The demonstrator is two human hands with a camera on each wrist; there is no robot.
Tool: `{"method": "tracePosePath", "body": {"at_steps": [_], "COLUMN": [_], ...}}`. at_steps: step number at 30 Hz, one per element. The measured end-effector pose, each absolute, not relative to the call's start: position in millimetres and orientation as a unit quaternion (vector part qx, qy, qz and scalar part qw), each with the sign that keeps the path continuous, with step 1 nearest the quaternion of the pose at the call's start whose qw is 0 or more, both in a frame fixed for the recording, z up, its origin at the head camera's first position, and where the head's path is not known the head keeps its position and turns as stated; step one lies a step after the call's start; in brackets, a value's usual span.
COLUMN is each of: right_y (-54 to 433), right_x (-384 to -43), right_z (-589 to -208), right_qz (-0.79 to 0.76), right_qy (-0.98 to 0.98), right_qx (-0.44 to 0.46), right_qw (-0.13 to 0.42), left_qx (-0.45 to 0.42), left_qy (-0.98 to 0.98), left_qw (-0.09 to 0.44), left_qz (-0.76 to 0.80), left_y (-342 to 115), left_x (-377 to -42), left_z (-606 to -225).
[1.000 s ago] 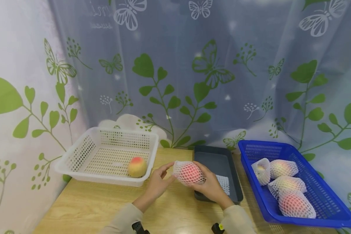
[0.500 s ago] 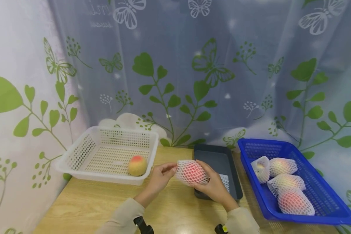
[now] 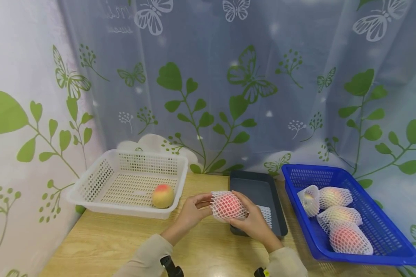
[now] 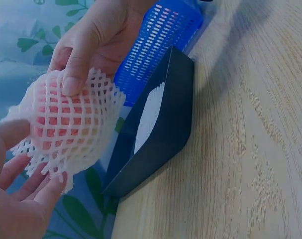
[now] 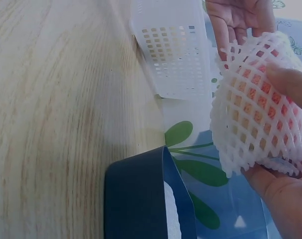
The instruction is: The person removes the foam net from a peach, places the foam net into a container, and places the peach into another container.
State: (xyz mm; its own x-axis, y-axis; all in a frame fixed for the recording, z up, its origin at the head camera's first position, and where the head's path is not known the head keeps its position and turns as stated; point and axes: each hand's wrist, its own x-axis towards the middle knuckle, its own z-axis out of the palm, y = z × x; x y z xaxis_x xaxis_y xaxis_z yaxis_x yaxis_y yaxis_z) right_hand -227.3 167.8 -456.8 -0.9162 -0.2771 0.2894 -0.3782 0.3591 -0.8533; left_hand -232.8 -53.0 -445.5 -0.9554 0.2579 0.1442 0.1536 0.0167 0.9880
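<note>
Head view shows the right hand [image 3: 252, 219] gripping a netted fruit [image 3: 230, 207] above the tabletop [image 3: 208, 248]; the left hand [image 3: 190, 211], fingers loosely parted, touches the left end of its net [image 4: 107, 97]; beyond, dark tray [image 3: 251, 188] stands between white basket [image 3: 124, 209] and blue basket [image 3: 300, 227]

Table [image 3: 215, 248] under white basket [image 3: 124, 211], tray [image 3: 251, 190], blue basket [image 3: 364, 259]

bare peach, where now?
Head view, left of centre: the bare peach sits in the near right corner of the white basket, left of the left hand.
</note>
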Motion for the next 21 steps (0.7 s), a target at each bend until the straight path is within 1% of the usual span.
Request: {"method": "tracePosePath", "body": {"at_steps": [3,10,14,17,21], "right_y": [167.4,166.6,165.7,164.3,163.5], "right_x": [-227.0,-225.9,-225.2,-224.6,-225.1], "right_z": [-458.2,-459.4,-458.6,-457.3,-457.2], "right_qz": [0.537,0.564,0.578,0.59,0.604], "right_qy": [-0.818,-0.796,-0.782,-0.767,-0.752], "right_qx": [0.198,0.211,0.223,0.24,0.256], "right_qw": [0.05,0.055,0.067,0.074,0.07], "left_qx": [0.151,0.158,0.156,0.164,0.169], "left_qy": [0.703,0.695,0.694,0.696,0.702], "left_qw": [0.051,0.061,0.072,0.074,0.06], "left_qz": [0.693,0.699,0.699,0.695,0.69], "left_y": [-50.3,-47.3,-47.1,-47.4,-47.9], "left_x": [-233.0,-232.1,-232.2,-231.9,-231.3], "left_z": [-445.7,-443.2,-443.2,-443.3,-444.6]}}
